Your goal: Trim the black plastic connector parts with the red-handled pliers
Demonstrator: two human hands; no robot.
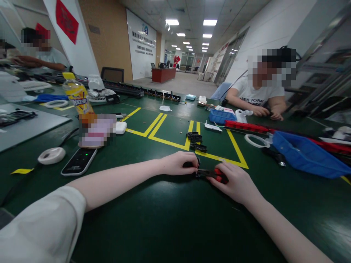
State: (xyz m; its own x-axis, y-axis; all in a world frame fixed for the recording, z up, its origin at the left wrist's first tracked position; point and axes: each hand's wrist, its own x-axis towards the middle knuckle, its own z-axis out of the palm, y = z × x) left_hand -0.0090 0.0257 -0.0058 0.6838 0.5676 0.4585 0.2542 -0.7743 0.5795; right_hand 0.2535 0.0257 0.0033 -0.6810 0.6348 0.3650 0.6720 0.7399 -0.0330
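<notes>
Bare green table (170,219) lies before my arms, with free room up to the yellow tape (219,157). My left hand (178,163) is curled on a small black part (189,164); my right hand (237,182) grips red-handled pliers (212,174), touching that part.

table (170,219): smooth, glossy green | bin (307,155): blue plastic | tool (219,174): red grip

A short white sleeve (41,226) is worn on the left arm, seen at the lower left of the frame. Both forearms are left bare; no gloves, rings or watch are seen on the hands.
</notes>
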